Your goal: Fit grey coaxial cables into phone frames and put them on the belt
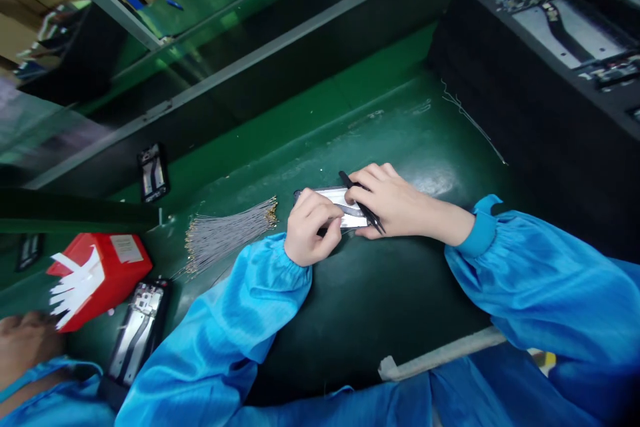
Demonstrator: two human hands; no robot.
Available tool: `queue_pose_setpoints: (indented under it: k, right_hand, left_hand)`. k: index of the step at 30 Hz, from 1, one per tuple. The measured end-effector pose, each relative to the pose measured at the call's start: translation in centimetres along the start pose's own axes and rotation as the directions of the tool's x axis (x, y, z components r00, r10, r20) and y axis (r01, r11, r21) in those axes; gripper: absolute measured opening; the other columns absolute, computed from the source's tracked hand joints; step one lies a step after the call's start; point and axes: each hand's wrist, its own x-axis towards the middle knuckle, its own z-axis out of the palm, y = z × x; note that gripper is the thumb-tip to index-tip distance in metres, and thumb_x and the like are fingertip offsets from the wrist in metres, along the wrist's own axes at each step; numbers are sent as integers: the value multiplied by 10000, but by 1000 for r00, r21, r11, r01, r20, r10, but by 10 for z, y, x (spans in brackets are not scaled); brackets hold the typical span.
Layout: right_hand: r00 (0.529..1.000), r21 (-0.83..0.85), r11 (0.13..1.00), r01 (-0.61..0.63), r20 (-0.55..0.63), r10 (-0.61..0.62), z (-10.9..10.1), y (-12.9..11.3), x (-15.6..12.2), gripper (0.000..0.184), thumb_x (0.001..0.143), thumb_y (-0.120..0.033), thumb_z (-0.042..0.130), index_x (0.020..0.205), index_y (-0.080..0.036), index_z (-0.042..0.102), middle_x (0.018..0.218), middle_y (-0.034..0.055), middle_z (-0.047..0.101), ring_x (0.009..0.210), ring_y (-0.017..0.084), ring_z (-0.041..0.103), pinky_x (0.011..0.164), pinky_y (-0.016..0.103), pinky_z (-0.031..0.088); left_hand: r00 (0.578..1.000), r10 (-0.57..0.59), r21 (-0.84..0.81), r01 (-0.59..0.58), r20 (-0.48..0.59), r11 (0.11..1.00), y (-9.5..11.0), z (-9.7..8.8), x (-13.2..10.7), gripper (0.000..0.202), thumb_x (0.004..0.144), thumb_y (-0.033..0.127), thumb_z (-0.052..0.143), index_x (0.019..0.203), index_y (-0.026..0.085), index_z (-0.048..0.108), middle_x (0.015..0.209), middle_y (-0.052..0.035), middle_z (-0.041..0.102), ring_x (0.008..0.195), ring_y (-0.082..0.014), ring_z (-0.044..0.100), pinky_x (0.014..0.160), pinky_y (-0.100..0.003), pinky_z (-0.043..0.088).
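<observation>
A phone chassis (327, 195) with a silvery inner plate and a dark ribbon strip lies on the green bench between my hands. My left hand (309, 230) rests over its left end, thumb and forefinger pinched together; whatever they hold is too small to make out. Black tweezers (373, 217) sit in my right hand (393, 200), tips pointing down toward me, while its fingers also steady the chassis's right end. Just left of my left hand lies a bundle of thin grey cables (227, 230) with gold-coloured ends.
A black foam tray (510, 60) holding several phone chassis stands at the right, loose cables (475, 123) beside it. At the left are a red box (113, 273) with white strips and more phone chassis (153, 173). Another person's hand (30, 343) is at the lower left.
</observation>
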Motion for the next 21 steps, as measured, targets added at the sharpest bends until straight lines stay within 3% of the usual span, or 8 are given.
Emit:
queue_pose_setpoints:
  k: [5,10,12,13,14,16,18,21]
  right_hand:
    - [908,-83,948,-308,-322,267,4,26,17,319,788,-333,496,1053,-156,482,1180,170,437,1103,309,353,846,430,246]
    - [948,-70,971,-230,-241,207,11,32,16,248,801,-326,484,1001,-183,513,1089,124,518,1045,283,420,824,409,287]
    - [942,-84,970,-228,-270,198,17,33,15,237,798,-334,482,977,-185,525,1062,124,529,1025,289,435,809,418,295]
    - [941,-90,971,-223,-281,190,20,34,14,234,799,-335,478,972,-187,529,1054,124,532,1022,294,438,803,424,298]
    - [937,-91,971,-220,-297,184,22,36,15,231,797,-335,477,963,-186,536,1046,127,537,1017,299,443,798,431,299]
    - [934,-87,974,-211,-310,175,25,38,16,229,793,-330,477,955,-183,545,1032,128,543,1011,301,449,794,437,300]
    - [933,-90,974,-208,-317,170,26,39,17,225,794,-326,473,950,-183,551,1019,124,545,1005,296,455,791,435,303]
    - [933,-112,972,-205,-323,160,24,37,17,210,796,-312,470,943,-185,553,1013,118,546,993,288,462,782,427,309]
  left_hand:
    - [999,-17,47,16,33,999,2,1,-1,84,779,127,483,808,171,548,732,-22,544,704,-134,484,668,-293,414]
    - [952,-267,339,205,148,918,-31,-29,8,158,789,228,505,914,191,595,923,-53,533,914,-183,485,838,-339,402]
    - [855,-516,516,417,58,748,-64,-59,12,215,788,281,525,982,216,590,1035,-56,510,1025,-201,462,927,-344,365]
    - [744,-666,607,551,-46,573,-81,-77,12,266,793,316,531,1046,242,567,1102,-50,492,1085,-209,436,957,-340,346]
    - [587,-787,659,671,-191,340,-99,-96,11,327,802,360,526,1118,278,522,1182,-41,455,1143,-216,403,974,-340,337]
    - [428,-831,652,750,-355,108,-128,-130,4,411,822,381,500,1188,197,470,1207,-126,435,1141,-294,411,932,-430,365]
    - [321,-846,634,773,-426,-25,-147,-152,-4,407,828,359,514,1174,150,470,1154,-144,474,1082,-294,467,871,-440,412]
    - [237,-867,628,771,-438,-106,-159,-159,-9,340,853,328,512,1135,139,484,1119,-94,515,987,-211,533,823,-401,467]
